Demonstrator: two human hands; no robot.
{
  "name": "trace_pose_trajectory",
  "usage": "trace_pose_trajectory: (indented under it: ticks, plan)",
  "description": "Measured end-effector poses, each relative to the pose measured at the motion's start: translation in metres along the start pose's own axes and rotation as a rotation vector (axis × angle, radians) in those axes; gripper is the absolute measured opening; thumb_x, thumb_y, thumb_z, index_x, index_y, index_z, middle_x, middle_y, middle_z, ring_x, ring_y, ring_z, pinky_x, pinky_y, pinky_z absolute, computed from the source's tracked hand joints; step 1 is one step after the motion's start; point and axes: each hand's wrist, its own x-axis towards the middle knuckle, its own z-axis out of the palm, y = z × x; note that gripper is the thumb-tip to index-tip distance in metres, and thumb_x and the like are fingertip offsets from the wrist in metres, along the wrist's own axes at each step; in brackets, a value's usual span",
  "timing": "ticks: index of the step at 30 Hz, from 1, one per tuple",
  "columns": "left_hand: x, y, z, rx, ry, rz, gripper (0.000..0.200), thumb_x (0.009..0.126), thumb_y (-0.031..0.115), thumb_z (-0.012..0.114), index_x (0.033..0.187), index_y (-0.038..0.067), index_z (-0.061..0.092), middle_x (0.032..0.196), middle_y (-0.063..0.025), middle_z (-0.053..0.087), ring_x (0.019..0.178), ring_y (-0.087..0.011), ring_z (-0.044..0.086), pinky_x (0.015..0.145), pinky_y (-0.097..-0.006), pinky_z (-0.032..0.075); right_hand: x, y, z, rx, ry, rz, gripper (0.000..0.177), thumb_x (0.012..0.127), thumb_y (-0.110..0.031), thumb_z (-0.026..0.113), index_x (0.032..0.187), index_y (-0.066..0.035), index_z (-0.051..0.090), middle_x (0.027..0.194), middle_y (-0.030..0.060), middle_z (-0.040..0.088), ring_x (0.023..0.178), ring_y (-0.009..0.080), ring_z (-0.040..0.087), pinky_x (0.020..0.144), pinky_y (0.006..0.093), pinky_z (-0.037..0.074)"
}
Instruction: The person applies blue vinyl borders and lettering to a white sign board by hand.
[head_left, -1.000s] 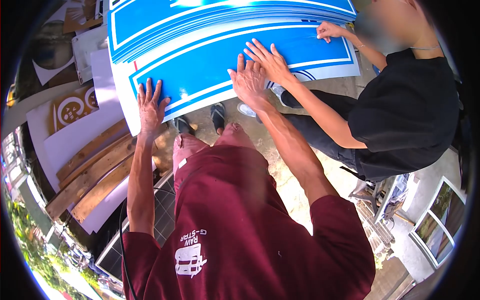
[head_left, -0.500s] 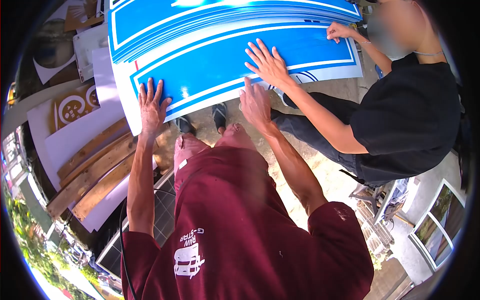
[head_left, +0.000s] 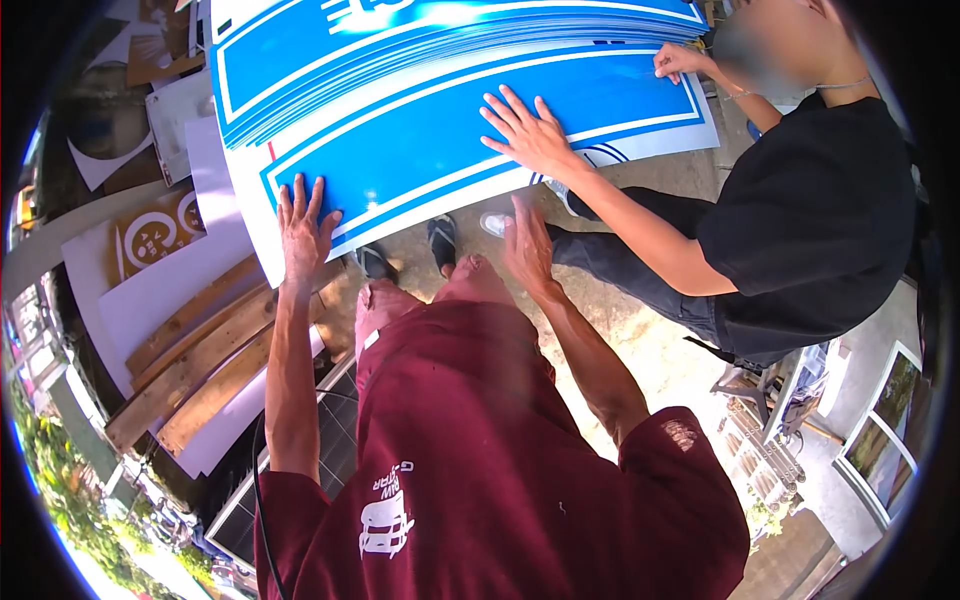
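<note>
A blue printed sheet [head_left: 420,130] with white border lines lies in front of me, with a stack of similar sheets [head_left: 450,45] behind it. My left hand [head_left: 305,235] rests flat near its left end, fingers spread. Off the near edge of the sheet hangs my right hand [head_left: 528,245], above the ground, fingers stretched out and holding nothing. A co-worker's hand [head_left: 530,135] presses flat on the middle of the sheet. The other hand [head_left: 680,62] of that person is pinched at the right end; what it holds is too small to make out.
The co-worker in a black shirt [head_left: 810,220] stands close on my right. Wooden planks [head_left: 215,370] and white boards [head_left: 170,290] lie at left, beside a dark gridded panel [head_left: 335,435]. A metal rack [head_left: 760,455] and a framed window [head_left: 890,430] are at lower right.
My right hand has drawn back from the sheet's near edge towards me. My left hand stays flat on the sheet. The co-worker's hands keep nearly the same places.
</note>
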Motion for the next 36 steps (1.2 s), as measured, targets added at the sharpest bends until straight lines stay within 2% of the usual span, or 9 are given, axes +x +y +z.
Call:
trace_pose_trajectory:
  ticks: [2, 8, 11, 14, 16, 20, 26, 32, 36]
  plan:
    - [0.001, 0.000, -0.003, 0.000, -0.022, -0.001, 0.061, 0.100, 0.053, 0.051, 0.153, 0.024, 0.043, 0.165, -0.0115, 0.024, 0.152, -0.0410, 0.016, 0.122, -0.0587, 0.017, -0.014, 0.015, 0.007, 0.045, 0.005, 0.028, 0.041, 0.102, -0.017, 0.049, 0.139, 0.001, 0.047, 0.106, 0.0245, 0.059, 0.099, 0.0421, 0.059, 0.085, 0.0478, 0.048]
    - [0.005, 0.002, -0.001, -0.022, -0.044, -0.015, 0.060, 0.097, 0.045, 0.060, 0.151, 0.023, 0.046, 0.165, -0.0093, 0.026, 0.152, -0.0382, 0.017, 0.123, -0.0526, 0.020, -0.061, 0.063, 0.029, -0.013, -0.171, 0.169, 0.034, 0.102, -0.017, 0.049, 0.129, 0.003, 0.054, 0.108, 0.0266, 0.059, 0.100, 0.0442, 0.059, 0.085, 0.0494, 0.048]
    - [0.004, 0.002, -0.002, -0.067, -0.050, -0.035, 0.060, 0.096, 0.043, 0.062, 0.151, 0.024, 0.046, 0.165, -0.0088, 0.026, 0.153, -0.0369, 0.017, 0.123, -0.0521, 0.020, -0.062, 0.060, 0.021, -0.098, -0.129, 0.167, 0.032, 0.101, -0.017, 0.050, 0.126, 0.002, 0.057, 0.107, 0.0245, 0.059, 0.101, 0.0420, 0.059, 0.085, 0.0483, 0.048]
    - [0.004, -0.002, 0.002, -0.051, -0.031, -0.005, 0.061, 0.096, 0.044, 0.061, 0.151, 0.024, 0.046, 0.165, -0.0086, 0.026, 0.153, -0.0365, 0.016, 0.124, -0.0521, 0.019, -0.026, 0.029, -0.014, -0.045, -0.046, 0.000, 0.032, 0.100, -0.016, 0.053, 0.127, 0.001, 0.057, 0.106, 0.0214, 0.058, 0.100, 0.0390, 0.058, 0.087, 0.0467, 0.048]
    - [0.006, 0.000, 0.002, -0.040, -0.045, -0.014, 0.061, 0.096, 0.045, 0.060, 0.151, 0.024, 0.046, 0.165, -0.0087, 0.026, 0.153, -0.0366, 0.016, 0.124, -0.0524, 0.019, -0.001, 0.017, -0.024, -0.051, 0.005, -0.009, 0.032, 0.100, -0.016, 0.054, 0.127, 0.001, 0.057, 0.105, 0.0198, 0.057, 0.100, 0.0373, 0.057, 0.088, 0.0459, 0.047]
    - [0.004, 0.001, 0.000, -0.042, -0.056, -0.020, 0.061, 0.096, 0.046, 0.060, 0.151, 0.023, 0.045, 0.165, -0.0090, 0.026, 0.153, -0.0373, 0.016, 0.123, -0.0528, 0.019, 0.033, 0.001, -0.025, 0.021, 0.085, -0.052, 0.032, 0.100, -0.015, 0.055, 0.126, 0.003, 0.057, 0.104, 0.0187, 0.057, 0.099, 0.0361, 0.057, 0.087, 0.0461, 0.047]
    - [0.005, -0.001, 0.001, -0.035, -0.043, -0.001, 0.061, 0.096, 0.045, 0.061, 0.151, 0.022, 0.046, 0.164, -0.0108, 0.027, 0.152, -0.0396, 0.018, 0.122, -0.0540, 0.021, 0.037, 0.005, -0.014, 0.027, 0.075, -0.077, 0.032, 0.100, -0.015, 0.054, 0.127, 0.003, 0.057, 0.103, 0.0190, 0.057, 0.097, 0.0359, 0.057, 0.085, 0.0465, 0.047]
    - [0.004, -0.002, 0.001, -0.056, -0.007, 0.032, 0.061, 0.095, 0.043, 0.063, 0.150, 0.021, 0.047, 0.163, -0.0123, 0.029, 0.150, -0.0419, 0.021, 0.121, -0.0549, 0.023, 0.013, 0.005, -0.008, 0.100, 0.082, 0.134, 0.036, 0.100, -0.015, 0.052, 0.132, 0.001, 0.054, 0.109, 0.0229, 0.059, 0.101, 0.0414, 0.058, 0.089, 0.0485, 0.046]
    - [0.004, -0.001, 0.001, -0.048, 0.000, 0.029, 0.061, 0.095, 0.043, 0.063, 0.150, 0.021, 0.047, 0.163, -0.0126, 0.030, 0.150, -0.0430, 0.022, 0.120, -0.0552, 0.024, -0.004, 0.023, -0.001, 0.047, 0.106, 0.132, 0.036, 0.101, -0.017, 0.050, 0.133, 0.000, 0.053, 0.110, 0.0233, 0.058, 0.102, 0.0420, 0.058, 0.089, 0.0484, 0.047]
